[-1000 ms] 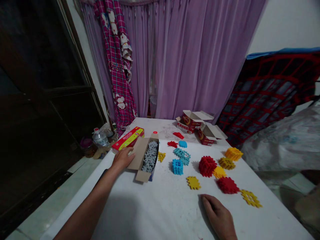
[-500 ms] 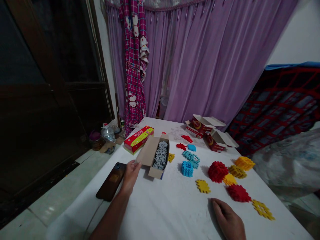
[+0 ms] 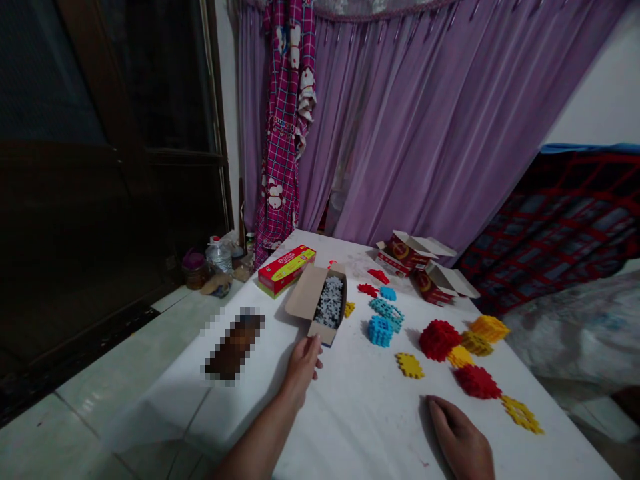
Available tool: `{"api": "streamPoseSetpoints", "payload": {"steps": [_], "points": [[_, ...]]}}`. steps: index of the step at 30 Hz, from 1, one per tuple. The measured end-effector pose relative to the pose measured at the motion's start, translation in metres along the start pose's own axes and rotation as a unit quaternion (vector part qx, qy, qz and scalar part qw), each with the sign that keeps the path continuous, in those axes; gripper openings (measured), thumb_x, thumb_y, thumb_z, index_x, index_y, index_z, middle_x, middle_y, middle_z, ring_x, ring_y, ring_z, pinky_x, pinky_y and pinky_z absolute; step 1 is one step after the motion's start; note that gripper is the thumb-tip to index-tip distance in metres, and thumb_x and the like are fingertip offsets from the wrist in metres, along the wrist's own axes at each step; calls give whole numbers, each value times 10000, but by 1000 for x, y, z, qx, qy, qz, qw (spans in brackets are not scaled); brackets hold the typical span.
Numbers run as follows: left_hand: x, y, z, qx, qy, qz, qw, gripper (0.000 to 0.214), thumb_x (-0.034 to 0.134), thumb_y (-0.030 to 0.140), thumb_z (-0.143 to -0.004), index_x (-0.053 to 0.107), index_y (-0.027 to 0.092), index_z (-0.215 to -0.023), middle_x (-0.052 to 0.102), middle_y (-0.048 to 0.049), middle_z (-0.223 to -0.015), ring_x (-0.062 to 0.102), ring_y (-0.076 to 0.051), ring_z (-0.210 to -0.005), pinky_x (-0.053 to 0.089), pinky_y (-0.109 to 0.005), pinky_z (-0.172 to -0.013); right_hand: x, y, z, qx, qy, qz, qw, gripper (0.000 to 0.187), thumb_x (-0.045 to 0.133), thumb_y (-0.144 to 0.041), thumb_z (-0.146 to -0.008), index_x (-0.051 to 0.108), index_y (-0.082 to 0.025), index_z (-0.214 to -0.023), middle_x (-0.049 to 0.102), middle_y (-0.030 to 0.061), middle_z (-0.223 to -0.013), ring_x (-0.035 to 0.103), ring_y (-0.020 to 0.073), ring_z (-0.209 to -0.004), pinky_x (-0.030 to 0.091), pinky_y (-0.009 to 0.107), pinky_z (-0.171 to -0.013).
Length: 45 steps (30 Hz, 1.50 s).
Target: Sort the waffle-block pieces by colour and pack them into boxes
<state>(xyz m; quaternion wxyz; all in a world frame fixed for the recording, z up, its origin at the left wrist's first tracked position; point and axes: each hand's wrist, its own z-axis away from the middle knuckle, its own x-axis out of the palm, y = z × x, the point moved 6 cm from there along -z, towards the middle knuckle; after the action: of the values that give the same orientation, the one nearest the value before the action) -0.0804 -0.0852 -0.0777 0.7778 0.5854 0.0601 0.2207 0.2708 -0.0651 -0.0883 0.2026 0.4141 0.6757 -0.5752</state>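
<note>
Left hand (image 3: 301, 363) right up at near flap (image 3: 325, 331) of open brown-lined cardboard box (image 3: 306, 293); pinching or merely touching, cannot tell. Box on white tabletop (image 3: 355, 420), loaded with grey plastic pieces (image 3: 330, 301). Right hand (image 3: 463, 437) curled in loose fist, near flat yellow notched plastic square (image 3: 410, 365). Steady box low, level; spare flap!

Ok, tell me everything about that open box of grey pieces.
The open box looks like cardboard, brown inside, a wide flap spread leftward and a small one at the near end. Grey pieces fill much of it. It lies on the white table; the left grip is at its near flap, contact unclear.
</note>
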Motion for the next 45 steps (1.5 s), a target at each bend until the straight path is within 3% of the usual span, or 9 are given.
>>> {"api": "streamPoseSetpoints", "payload": {"steps": [7, 15, 22, 25, 27, 32, 40, 43, 45], "points": [[13, 9, -22, -13, 20, 28, 999, 467, 625, 624, -638, 520, 178, -727, 543, 24, -686, 468, -54, -468, 277, -187, -406, 1, -2, -1, 0, -5, 5, 1000, 503, 470, -635, -685, 775, -254, -806, 778, 52, -846, 726, 279, -765, 569, 352, -641], [-53, 44, -41, -5, 17, -66, 998, 339, 604, 512, -637, 505, 189, -670, 451, 76, -515, 405, -60, -410, 237, -189, -398, 1, -8, 4, 2, 7, -26, 1000, 505, 493, -638, -684, 770, -240, -824, 775, 63, -854, 721, 275, -717, 577, 346, -626], [-100, 81, -47, 77, 65, -165, 981, 383, 530, 562, -708, 575, 182, -723, 518, 39, -567, 453, -92, -468, 288, -203, -412, 17, -113, -20, -139, 6, -182, 973, 338, 576, -496, -755, 744, -224, -865, 759, 84, -943, 705, 240, -832, 563, 303, -697], [-100, 80, -38, 135, 85, -113, 981, 509, 488, 675, -706, 592, 182, -775, 614, -18, -731, 536, -129, -571, 346, -217, -430, 50, -153, -65, -49, -55, -272, 959, 377, 562, -433, -771, 715, -196, -1021, 743, 94, -1033, 704, 236, -836, 557, 355, -770], [-98, 71, -34, 137, 101, -75, 983, 538, 511, 700, -678, 594, 183, -799, 629, -35, -775, 552, -141, -616, 365, -214, -441, 78, -164, -97, 80, -85, -344, 931, 361, 552, -343, -762, 696, -176, -1048, 727, 98, -1075, 707, 225, -820, 557, 335, -707], [-92, 51, -42, 112, 129, -39, 985, 554, 638, 688, -593, 587, 187, -825, 598, -9, -708, 534, -136, -622, 357, -197, -452, 122, -179, -153, 179, -100, -350, 914, 232, 526, -269, -829, 701, -157, -933, 729, 90, -964, 706, 192, -807, 520, 253, -597], [-97, 44, -63, 81, 177, -18, 981, 695, 728, 594, -567, 567, 179, -1101, 683, -98, -1014, 647, -201, -831, 434, -243, -567, 158, -190, -168, 254, -213, -354, 875, 371, 594, -366, -921, 558, -182, -1241, 584, 85, -1240, 610, 214, -1028, 532, 440, -864], [-93, 49, -65, 106, 159, -6, 982, 607, 727, 525, -597, 611, 178, -1080, 690, -95, -1046, 655, -211, -907, 476, -267, -671, 161, -195, -169, 245, -229, -347, 876, 267, 551, -362, -933, 638, -139, -1052, 678, 87, -993, 654, 173, -815, 545, 299, -646], [-87, 52, -67, 119, 133, -4, 984, 527, 701, 498, -622, 641, 174, -1033, 707, -80, -994, 662, -212, -883, 490, -275, -695, 160, -196, -170, 233, -233, -339, 881, 296, 464, -359, -953, 654, -145, -876, 688, 77, -762, 638, 145, -629, 438, 220, -448]]}}
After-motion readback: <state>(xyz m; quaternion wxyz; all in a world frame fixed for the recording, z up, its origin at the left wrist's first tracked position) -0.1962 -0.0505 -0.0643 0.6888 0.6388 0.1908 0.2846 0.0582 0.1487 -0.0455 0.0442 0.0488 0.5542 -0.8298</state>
